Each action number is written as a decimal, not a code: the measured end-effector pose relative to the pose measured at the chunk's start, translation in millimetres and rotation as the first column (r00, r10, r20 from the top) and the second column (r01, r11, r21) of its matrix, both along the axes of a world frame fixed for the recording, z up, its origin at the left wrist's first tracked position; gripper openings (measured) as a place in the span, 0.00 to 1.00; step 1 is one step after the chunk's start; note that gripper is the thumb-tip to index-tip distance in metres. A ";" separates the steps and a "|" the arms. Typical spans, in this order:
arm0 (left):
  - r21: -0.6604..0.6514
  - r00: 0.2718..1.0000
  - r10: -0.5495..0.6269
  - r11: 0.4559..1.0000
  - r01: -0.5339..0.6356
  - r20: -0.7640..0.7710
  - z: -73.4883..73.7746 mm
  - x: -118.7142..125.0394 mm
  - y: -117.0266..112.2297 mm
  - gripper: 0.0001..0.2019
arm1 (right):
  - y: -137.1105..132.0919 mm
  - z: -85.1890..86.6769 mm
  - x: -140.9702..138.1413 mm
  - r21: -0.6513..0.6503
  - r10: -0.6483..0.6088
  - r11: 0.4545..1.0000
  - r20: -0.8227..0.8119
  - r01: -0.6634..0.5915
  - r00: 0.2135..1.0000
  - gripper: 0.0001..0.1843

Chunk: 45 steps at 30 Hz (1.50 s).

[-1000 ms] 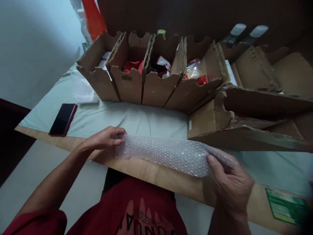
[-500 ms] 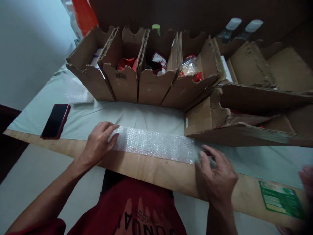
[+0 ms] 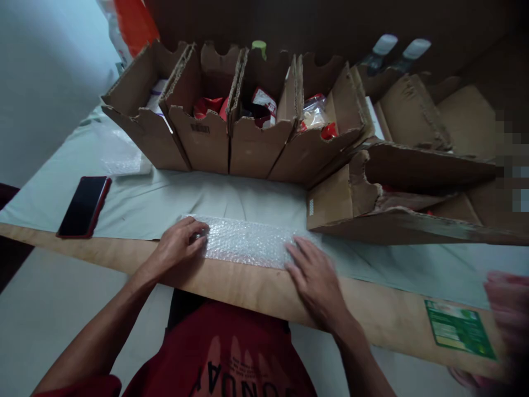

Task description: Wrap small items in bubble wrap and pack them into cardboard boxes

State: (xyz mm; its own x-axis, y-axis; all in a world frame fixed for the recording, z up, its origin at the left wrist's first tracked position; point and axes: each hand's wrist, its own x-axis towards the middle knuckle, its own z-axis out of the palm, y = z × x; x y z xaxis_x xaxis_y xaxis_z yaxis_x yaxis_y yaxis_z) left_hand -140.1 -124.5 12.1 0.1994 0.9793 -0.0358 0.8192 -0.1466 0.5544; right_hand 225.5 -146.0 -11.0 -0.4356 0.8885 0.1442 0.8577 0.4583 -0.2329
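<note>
One bubble-wrap strip (image 3: 243, 242) lies flat along the near edge of the desk (image 3: 256, 282), between the two hands. The left hand (image 3: 178, 243) curls over its left end – whether it pinches the wrap I can't tell – while the right hand (image 3: 316, 278) rests on the right end, fingers loosely spread. The strip should prove light, soft and a little slippery, its bubbles easily crushed; the short ends offer the best hold. Beyond stand four cardboard bins (image 3: 206, 146) in a row, with others to the right; one phone (image 3: 82, 207) lies left, one green card (image 3: 459, 329) right.
</note>
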 end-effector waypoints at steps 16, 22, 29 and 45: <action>0.133 0.917 0.331 0.942 -0.308 -0.223 4.9 7.5 -24.0 0.04 | 8.8 -5.7 16.8 0.041 -0.423 0.889 -0.306 0.455 0.853 0.16; 0.067 0.929 0.368 0.927 -0.369 0.031 25.5 -5.4 -18.7 0.06 | -36.8 18.7 15.6 -0.464 -0.573 0.820 -0.649 0.336 0.501 0.27; 0.299 0.993 0.050 0.954 -0.015 -0.109 55.3 37.0 74.4 0.12 | -106.4 16.5 0.8 -0.541 -0.558 0.811 -0.600 0.222 0.573 0.35; -0.018 0.777 -0.504 0.835 0.550 0.377 50.8 35.1 -59.1 0.38 | -90.8 24.6 -31.6 -0.679 -0.551 0.559 -0.733 -0.476 0.399 0.34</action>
